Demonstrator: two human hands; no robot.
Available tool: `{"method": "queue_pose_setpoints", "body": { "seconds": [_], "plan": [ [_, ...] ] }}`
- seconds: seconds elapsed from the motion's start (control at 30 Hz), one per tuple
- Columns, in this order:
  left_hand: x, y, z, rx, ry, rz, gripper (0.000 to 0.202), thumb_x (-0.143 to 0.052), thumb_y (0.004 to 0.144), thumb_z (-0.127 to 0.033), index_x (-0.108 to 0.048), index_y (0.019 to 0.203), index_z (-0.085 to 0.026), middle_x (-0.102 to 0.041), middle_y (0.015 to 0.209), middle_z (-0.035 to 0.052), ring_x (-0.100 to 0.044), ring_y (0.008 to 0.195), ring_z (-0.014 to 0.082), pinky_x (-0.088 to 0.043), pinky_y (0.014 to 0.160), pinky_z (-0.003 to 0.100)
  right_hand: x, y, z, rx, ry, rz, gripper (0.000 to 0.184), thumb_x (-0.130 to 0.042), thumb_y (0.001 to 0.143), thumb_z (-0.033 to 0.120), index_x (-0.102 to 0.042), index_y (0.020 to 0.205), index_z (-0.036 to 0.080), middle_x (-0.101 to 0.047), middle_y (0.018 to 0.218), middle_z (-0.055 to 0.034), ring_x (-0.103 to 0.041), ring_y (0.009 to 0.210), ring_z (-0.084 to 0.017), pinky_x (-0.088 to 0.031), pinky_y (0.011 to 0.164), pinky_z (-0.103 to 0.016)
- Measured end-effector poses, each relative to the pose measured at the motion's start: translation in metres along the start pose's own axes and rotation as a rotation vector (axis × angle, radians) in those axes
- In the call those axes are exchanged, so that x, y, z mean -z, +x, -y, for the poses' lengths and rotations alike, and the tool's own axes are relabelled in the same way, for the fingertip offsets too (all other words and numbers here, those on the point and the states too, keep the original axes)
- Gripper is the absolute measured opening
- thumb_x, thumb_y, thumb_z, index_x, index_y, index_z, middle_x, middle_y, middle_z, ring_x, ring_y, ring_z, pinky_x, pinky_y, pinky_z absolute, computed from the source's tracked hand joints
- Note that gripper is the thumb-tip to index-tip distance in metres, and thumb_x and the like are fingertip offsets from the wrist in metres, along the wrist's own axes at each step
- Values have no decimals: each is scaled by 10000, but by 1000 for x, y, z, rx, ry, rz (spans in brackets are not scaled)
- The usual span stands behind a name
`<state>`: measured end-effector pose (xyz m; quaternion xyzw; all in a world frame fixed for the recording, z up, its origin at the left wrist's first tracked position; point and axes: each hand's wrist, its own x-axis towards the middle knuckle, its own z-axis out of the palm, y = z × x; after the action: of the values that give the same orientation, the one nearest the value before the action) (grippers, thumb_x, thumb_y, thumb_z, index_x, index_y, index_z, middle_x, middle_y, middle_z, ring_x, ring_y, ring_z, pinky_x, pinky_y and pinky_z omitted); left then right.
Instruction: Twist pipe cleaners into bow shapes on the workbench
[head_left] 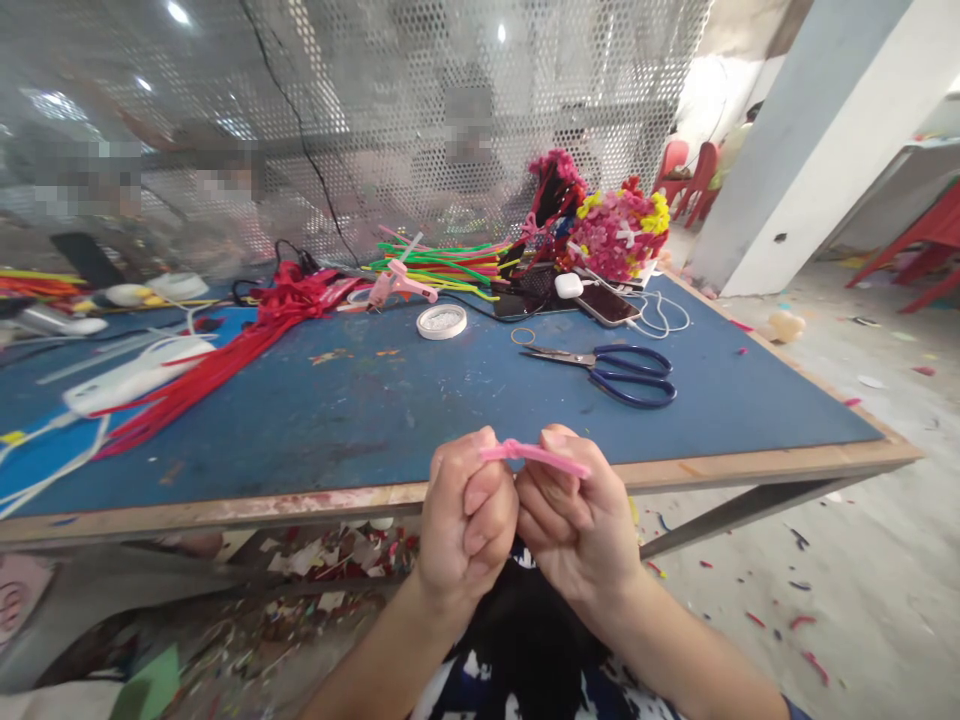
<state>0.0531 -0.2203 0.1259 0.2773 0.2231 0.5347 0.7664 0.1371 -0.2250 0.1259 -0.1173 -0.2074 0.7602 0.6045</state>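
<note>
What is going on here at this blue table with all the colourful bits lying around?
A person pinches a thin pink strip between the left hand and the right hand, both closed into fists, in front of the near edge of the blue table. On the table lie blue-handled scissors, a white tape roll, a bundle of red strips, green strips and, at the far end, a pile of pink and yellow flowers.

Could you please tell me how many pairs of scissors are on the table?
1. The blue-handled scissors lie on the blue table, right of centre; more may be hidden under the craft piles.
</note>
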Motion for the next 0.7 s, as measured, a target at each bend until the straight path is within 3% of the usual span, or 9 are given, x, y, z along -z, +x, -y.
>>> {"method": "queue_pose_setpoints", "body": {
  "seconds": [0.2, 0.3, 0.4, 0.47, 0.57, 0.7],
  "plan": [
    [8, 4, 1, -33, -42, 23, 508, -569, 687, -321, -169, 406, -184, -154, 248, -92, -106, 172, 11, -77, 191, 120, 6, 3, -2, 43, -176, 32, 393, -537, 746, 277, -310, 438, 187, -195, 291, 110, -129, 257, -22, -123, 288, -157],
    [13, 10, -4, -81, 53, -11, 470, -564, 725, -376, -257, 433, -171, -205, 291, -91, -158, 212, 9, -139, 223, 107, 12, 7, 6, 192, -600, 23, 399, -544, 772, 323, -373, 442, 178, -298, 337, 80, -235, 319, -37, -199, 343, -184],
    [15, 12, -10, -195, 136, -39, 397, -511, 754, -518, -439, 581, -169, -402, 452, -62, -370, 349, 37, -316, 328, 125, 16, 8, 17, 434, -1081, 0, 358, -543, 799, 316, -478, 482, 161, -426, 438, 40, -349, 424, -56, -271, 433, -204],
    [15, 11, -14, -283, 224, -40, 331, -538, 740, -524, -518, 733, -194, -501, 609, -42, -473, 488, 66, -376, 401, 149, 17, 7, 23, 518, -1256, 3, 326, -541, 807, 308, -521, 516, 162, -454, 468, 35, -374, 452, -62, -291, 468, -209],
    [15, 9, -14, -401, 404, -104, 232, -647, 702, -376, -567, 832, -202, -562, 714, -21, -514, 585, 85, -384, 436, 157, 18, 6, 27, 501, -1366, 41, 305, -528, 820, 306, -545, 549, 166, -499, 497, 25, -411, 475, -72, -317, 498, -212],
    [15, 11, -13, -417, 511, -219, 202, -689, 665, -304, -601, 785, -168, -600, 663, -8, -499, 526, 80, -372, 432, 167, 20, 5, 28, 416, -1420, 178, 289, -483, 848, 288, -568, 601, 165, -556, 570, 6, -471, 543, -88, -357, 555, -209]
  ]
}}
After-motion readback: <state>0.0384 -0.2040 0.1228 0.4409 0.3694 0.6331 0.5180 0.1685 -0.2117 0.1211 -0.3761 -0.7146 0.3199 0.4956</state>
